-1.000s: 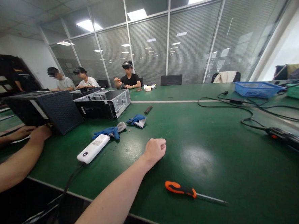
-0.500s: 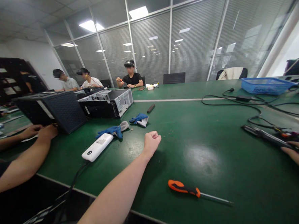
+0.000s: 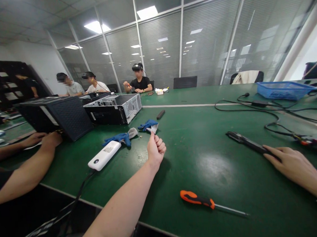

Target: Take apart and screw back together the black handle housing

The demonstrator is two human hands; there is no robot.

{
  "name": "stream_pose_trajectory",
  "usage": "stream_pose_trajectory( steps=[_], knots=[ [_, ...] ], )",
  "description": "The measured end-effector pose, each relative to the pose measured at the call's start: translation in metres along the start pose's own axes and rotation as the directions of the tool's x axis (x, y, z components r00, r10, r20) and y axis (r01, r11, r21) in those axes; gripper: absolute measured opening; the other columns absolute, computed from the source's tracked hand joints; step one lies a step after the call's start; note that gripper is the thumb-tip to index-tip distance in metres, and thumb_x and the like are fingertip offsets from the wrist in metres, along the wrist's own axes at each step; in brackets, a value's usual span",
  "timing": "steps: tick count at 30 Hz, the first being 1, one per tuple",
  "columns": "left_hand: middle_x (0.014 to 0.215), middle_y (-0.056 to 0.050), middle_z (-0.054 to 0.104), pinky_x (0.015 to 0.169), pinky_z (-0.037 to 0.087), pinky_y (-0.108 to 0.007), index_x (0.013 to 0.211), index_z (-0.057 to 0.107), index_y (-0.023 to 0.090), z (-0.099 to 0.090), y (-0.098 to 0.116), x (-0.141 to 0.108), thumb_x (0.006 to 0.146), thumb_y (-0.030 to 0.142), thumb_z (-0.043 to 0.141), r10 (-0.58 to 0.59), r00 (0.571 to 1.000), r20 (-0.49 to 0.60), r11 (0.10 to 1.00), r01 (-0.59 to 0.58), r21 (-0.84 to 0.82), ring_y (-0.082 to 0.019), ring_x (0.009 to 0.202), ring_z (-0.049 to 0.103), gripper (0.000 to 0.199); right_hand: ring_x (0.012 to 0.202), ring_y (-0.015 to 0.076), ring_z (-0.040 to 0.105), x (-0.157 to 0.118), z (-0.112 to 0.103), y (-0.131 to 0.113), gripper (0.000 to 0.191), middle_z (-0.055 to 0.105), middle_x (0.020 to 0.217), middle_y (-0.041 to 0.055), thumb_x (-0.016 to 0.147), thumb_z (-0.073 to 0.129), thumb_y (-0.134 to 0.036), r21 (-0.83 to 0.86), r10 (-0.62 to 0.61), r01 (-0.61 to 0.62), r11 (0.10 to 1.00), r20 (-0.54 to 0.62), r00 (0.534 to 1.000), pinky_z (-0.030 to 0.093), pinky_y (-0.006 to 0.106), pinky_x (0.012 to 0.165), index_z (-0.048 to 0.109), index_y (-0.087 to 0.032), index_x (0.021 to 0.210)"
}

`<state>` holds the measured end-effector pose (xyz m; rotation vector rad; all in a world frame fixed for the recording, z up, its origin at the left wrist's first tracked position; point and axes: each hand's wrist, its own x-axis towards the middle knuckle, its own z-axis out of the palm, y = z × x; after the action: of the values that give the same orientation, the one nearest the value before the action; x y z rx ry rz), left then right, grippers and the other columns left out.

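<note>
My left hand (image 3: 156, 149) is a loose fist above the green table (image 3: 192, 138), thumb pointing up, and nothing shows in it. Just beyond it lies a blue and grey work glove (image 3: 148, 125), with a second glove (image 3: 120, 138) to its left. My right hand (image 3: 290, 162) grips the near end of a long, slim black tool (image 3: 246, 141), which points away to the left; its exact kind is unclear. Between my arms, near the front edge, an orange and black screwdriver (image 3: 198, 199) lies with its tip to the right.
Left stand a black computer case (image 3: 72, 118) and an open metal case (image 3: 112, 113); a co-worker's hands (image 3: 51, 140) touch the first. A white power bank (image 3: 104, 156) with a cable lies nearby. Black cables (image 3: 271, 115) and a blue basket (image 3: 284, 90) are at right. Several people sit beyond.
My right hand has come left into fuller view, bringing the black tool away from the items at the right. My left hand has turned slightly, its thumb now raised.
</note>
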<state>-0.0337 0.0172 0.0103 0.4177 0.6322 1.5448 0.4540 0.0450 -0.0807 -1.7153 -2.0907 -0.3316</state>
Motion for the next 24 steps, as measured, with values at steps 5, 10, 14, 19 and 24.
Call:
stream_pose_trajectory(
  steps=[5, 10, 14, 19, 24],
  knots=[
    [0.043, 0.010, 0.010, 0.034, 0.002, -0.019, 0.055, 0.017, 0.020, -0.004, 0.005, 0.000, 0.097, 0.047, 0.038, 0.016, 0.999, 0.041, 0.984, -0.008, -0.180, -0.004, 0.028, 0.012, 0.054, 0.095, 0.0289, 0.061, 0.002, -0.011, -0.082, 0.053, 0.062, 0.111, 0.0157, 0.091, 0.039, -0.050, 0.195, -0.165, 0.145, 0.970, 0.092, 0.982, 0.050, 0.044, 0.087, 0.057, -0.019, 0.130],
    [0.042, 0.010, 0.009, 0.034, 0.002, -0.019, 0.053, 0.018, 0.019, -0.002, 0.010, -0.002, 0.096, 0.047, 0.039, 0.032, 0.998, 0.045, 0.978, -0.022, -0.208, -0.004, 0.027, 0.013, 0.056, 0.105, 0.0265, 0.059, -0.005, -0.035, -0.136, 0.048, 0.059, 0.119, 0.0117, 0.090, 0.048, -0.049, 0.446, -0.345, 0.239, 0.863, 0.174, 0.922, 0.051, 0.041, 0.089, 0.055, -0.027, 0.132],
    [0.043, 0.011, 0.010, 0.034, 0.003, -0.019, 0.053, 0.019, 0.019, -0.001, 0.011, -0.001, 0.095, 0.046, 0.043, 0.000, 0.998, 0.070, 0.983, 0.013, -0.185, -0.004, 0.028, 0.013, 0.055, 0.104, 0.0254, 0.060, -0.013, -0.053, -0.157, 0.044, 0.059, 0.121, 0.0103, 0.090, 0.051, -0.045, 0.568, -0.455, 0.254, 0.783, 0.245, 0.856, 0.053, 0.038, 0.088, 0.056, -0.030, 0.131],
    [0.043, 0.010, 0.012, 0.034, 0.003, -0.018, 0.053, 0.021, 0.019, 0.000, 0.006, 0.000, 0.093, 0.040, 0.048, -0.061, 0.992, 0.112, 0.990, 0.075, -0.122, -0.004, 0.029, 0.014, 0.053, 0.100, 0.0250, 0.063, -0.010, -0.063, -0.161, 0.039, 0.062, 0.119, 0.0074, 0.088, 0.055, -0.047, 0.605, -0.451, 0.205, 0.769, 0.287, 0.845, 0.055, 0.035, 0.081, 0.062, -0.032, 0.124],
    [0.044, 0.010, 0.013, 0.033, 0.006, -0.017, 0.052, 0.023, 0.019, 0.000, 0.006, -0.001, 0.091, 0.044, 0.051, -0.069, 0.990, 0.121, 0.991, 0.082, -0.107, -0.004, 0.030, 0.015, 0.054, 0.095, 0.0321, 0.062, 0.000, -0.061, -0.087, 0.045, 0.061, 0.112, 0.0162, 0.085, 0.054, -0.054, 0.435, -0.088, 0.078, 0.897, 0.004, 0.996, 0.053, 0.042, 0.067, 0.064, -0.027, 0.119]
  ],
)
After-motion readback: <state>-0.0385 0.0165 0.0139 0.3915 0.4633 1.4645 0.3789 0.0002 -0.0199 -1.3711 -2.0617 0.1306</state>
